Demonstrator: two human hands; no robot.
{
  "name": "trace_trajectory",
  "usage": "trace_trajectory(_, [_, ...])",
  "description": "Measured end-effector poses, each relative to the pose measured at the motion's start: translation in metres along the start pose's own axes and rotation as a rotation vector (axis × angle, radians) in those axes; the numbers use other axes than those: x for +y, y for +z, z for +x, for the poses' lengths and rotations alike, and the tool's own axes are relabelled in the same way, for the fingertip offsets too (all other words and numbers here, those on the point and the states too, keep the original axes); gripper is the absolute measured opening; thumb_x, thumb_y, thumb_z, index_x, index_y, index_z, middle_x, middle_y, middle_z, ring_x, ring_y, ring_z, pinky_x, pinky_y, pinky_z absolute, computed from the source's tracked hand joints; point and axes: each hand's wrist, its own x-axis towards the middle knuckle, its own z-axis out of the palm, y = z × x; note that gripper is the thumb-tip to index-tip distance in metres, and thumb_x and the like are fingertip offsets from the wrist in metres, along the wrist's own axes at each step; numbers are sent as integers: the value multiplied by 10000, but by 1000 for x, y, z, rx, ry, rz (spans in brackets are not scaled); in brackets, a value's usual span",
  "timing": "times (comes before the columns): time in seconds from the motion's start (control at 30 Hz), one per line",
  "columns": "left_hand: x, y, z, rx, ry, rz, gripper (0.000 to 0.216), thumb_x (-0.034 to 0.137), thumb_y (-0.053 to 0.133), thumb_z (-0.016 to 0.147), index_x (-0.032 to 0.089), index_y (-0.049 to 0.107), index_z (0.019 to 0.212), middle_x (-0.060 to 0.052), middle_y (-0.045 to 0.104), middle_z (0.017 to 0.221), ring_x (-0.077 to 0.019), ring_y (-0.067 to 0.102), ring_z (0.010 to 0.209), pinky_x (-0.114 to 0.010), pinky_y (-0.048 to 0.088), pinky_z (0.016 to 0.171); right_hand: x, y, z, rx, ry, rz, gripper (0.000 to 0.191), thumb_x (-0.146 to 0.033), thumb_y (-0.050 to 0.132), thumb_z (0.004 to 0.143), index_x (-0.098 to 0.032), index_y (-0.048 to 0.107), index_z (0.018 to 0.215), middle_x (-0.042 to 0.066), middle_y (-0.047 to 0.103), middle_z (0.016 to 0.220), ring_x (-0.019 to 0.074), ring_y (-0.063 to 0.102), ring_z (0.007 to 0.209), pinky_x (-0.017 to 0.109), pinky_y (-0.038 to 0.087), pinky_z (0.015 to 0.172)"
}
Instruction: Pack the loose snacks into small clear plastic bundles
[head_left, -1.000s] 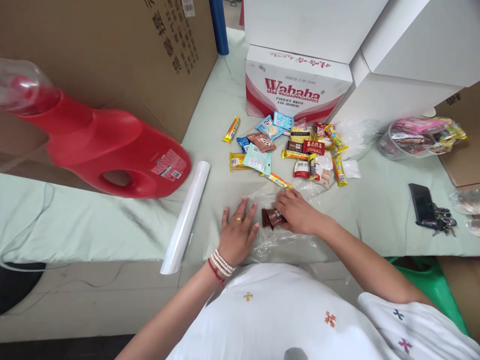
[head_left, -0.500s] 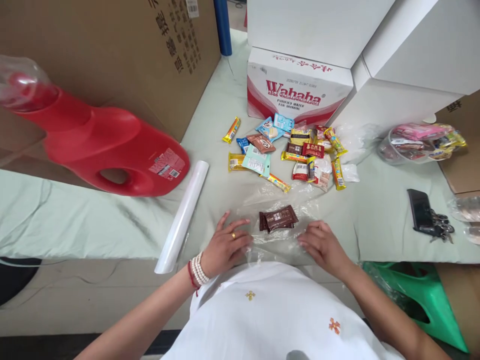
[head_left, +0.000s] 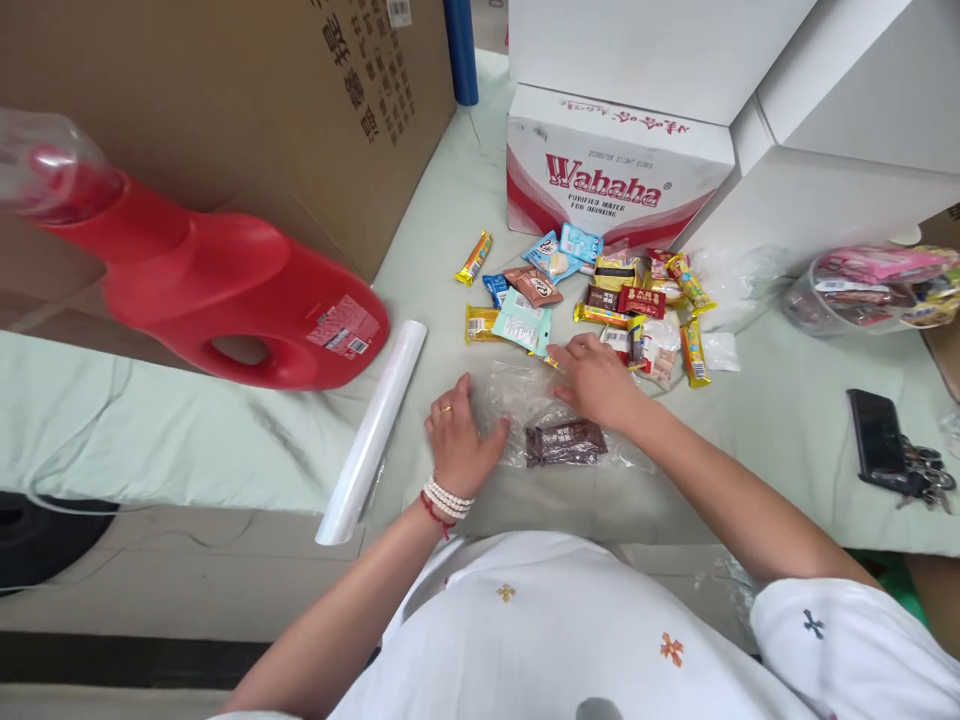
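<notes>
Two brown chocolate packets (head_left: 564,442) lie side by side inside a crumpled sheet of clear plastic film (head_left: 525,395) on the pale green cloth. My left hand (head_left: 459,440) rests palm down at the film's left edge, fingers stretched and thumb out toward the packets. My right hand (head_left: 596,380) reaches across just beyond the packets, with its fingers curled onto the film's far part. A pile of several bright snack packets (head_left: 600,300) lies right behind my right hand.
A roll of clear film (head_left: 373,430) lies left of my left hand, beside a red detergent jug (head_left: 225,290) on its side. Behind stand a brown carton (head_left: 225,90), a Wahaha box (head_left: 615,170) and white boxes. A phone (head_left: 874,435), keys (head_left: 926,470) and a snack tub (head_left: 870,290) sit at the right.
Both hands left the film's near edge and moved away from me. The film now lies bunched over the chocolate packets, which sit nearer the table edge.
</notes>
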Motion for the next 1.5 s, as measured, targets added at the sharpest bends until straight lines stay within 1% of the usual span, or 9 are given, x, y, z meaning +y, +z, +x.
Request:
trace_trajectory(0.17, [5,4,12,-111,-67,-26,954,343,692,810,102,236,1612,-115,724,1037,-362,605,1081,-487,422,936,-5,6,31,-131,88,33,285,-90,558,894,-128,695,1140,149,725,994,319,550,1074,389,397,902])
trace_trajectory(0.27, [5,3,20,-171,-89,-48,827,317,699,804,109,396,1544,-64,705,853,-342,605,1008,-475,411,907,3,3,21,-140,69,197,232,-93,549,896,-147,717,1046,103,723,943,257,585,987,325,422,856])
trace_trajectory(0.4, [2,2,23,-215,-60,-91,302,245,677,796,216,732,1091,-34,644,725,-305,582,943,-465,390,909,6,8,5,-2,-18,191,332,-141,562,923,-123,680,1232,144,686,1127,282,563,1109,377,443,953])
trace_trajectory(0.53, [-6,3,18,-105,45,-197,120,117,620,707,220,675,730,-56,630,844,-272,550,979,-422,411,920,7,23,12,72,-226,86,648,-138,669,864,-141,513,1493,156,634,1330,318,360,1419,516,220,1212])
trace_trajectory(0.67, [-14,2,16,-109,147,-223,160,57,549,663,216,566,654,-63,612,901,-246,551,955,-382,446,878,5,19,20,-19,-246,45,249,-144,595,932,-156,734,1138,123,698,1085,282,479,1276,476,255,1179])
trace_trajectory(0.93, [-12,2,13,-134,113,4,260,215,582,864,196,695,1097,-117,654,990,-304,610,975,-437,458,879,-40,19,-62,-119,-340,-50,476,-87,533,945,-241,634,1384,119,633,970,257,511,931,330,378,702])
trace_trajectory(1.17, [-28,-47,3,-304,99,-217,227,386,592,899,212,702,804,-90,673,856,-275,624,911,-418,488,842,-43,59,-107,-116,-231,66,544,-35,538,927,-253,618,1419,114,588,1065,245,469,927,334,422,744])
trace_trajectory(1.33, [14,-63,-6,-785,-58,-855,192,366,578,895,191,628,835,-13,653,707,-159,627,598,-285,492,617,-38,64,-107,-89,-246,190,436,-102,505,985,-236,662,1370,110,582,1077,241,466,929,366,474,816])
trace_trajectory(1.5, [65,-10,-11,-641,131,-573,180,199,511,888,177,651,777,-54,698,765,-184,641,695,-316,510,698,-35,69,-108,-19,-231,299,424,-91,477,979,-221,694,1319,141,597,1218,269,499,1042,447,522,904])
